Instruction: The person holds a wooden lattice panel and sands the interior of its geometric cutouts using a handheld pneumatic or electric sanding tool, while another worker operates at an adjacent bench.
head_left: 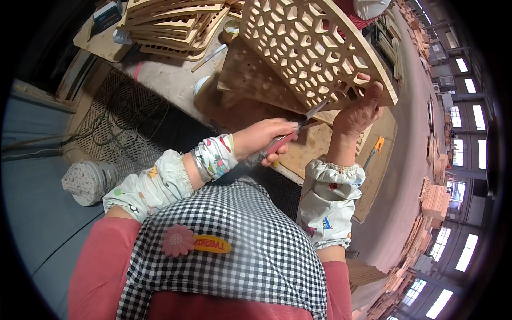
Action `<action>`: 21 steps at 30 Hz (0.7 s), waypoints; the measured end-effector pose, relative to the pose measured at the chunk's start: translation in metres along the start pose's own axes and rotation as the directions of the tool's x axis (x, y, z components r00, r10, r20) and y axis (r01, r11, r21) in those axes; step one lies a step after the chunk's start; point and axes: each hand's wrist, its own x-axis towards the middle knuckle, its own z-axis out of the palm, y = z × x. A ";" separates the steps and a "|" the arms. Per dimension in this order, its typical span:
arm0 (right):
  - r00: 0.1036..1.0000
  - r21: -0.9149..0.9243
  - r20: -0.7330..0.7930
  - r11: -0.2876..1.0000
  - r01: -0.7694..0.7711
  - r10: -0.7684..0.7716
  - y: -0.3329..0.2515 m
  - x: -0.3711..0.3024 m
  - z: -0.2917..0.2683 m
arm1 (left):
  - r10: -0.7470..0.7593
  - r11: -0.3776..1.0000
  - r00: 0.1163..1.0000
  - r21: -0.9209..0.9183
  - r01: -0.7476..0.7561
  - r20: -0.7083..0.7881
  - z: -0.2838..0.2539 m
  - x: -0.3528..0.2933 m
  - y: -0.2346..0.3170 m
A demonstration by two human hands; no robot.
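Note:
A pale wooden panel (298, 45) with a curved edge and many cut-out holes is tilted up before me. My right hand (360, 112) grips it at the near right corner, thumb along the edge. In my left hand (269, 140) is a red-handled knife (279, 143), its thin blade pointing up and right to the panel's lower edge, among the small holes. Whether the tip touches wood is hard to tell. Behind the panel, a brown wooden board (250, 72) stands at a slant on the worktable (165, 80), partly hidden by it.
Several similar wooden pieces (176, 26) are stacked at the far left. A flat stick-like tool (209, 57) and a small bowl (231, 31) lie near them. An orange-headed tool (377, 145) rests at right. Cables (125, 114) cross the floor mat beside a round stool (88, 182). Another person (368, 9) is beyond the panel.

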 end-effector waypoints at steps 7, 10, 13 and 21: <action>0.999 0.032 0.048 0.999 -0.002 0.000 0.005 0.002 -0.008 | 0.097 0.979 0.993 0.187 -0.085 -0.060 0.002 0.003 -0.004; 0.999 0.042 0.030 0.999 0.011 -0.012 0.003 0.000 -0.003 | 0.060 0.973 0.993 0.229 -0.035 -0.103 0.004 -0.023 -0.002; 0.999 0.047 0.033 0.999 0.017 -0.018 -0.002 -0.004 0.000 | 0.080 0.961 0.992 0.273 -0.052 -0.095 0.011 -0.031 0.010; 0.999 -0.026 0.047 1.000 -0.003 0.004 -0.006 -0.015 0.002 | 0.212 0.889 0.948 0.450 -0.086 -0.237 0.034 -0.023 0.026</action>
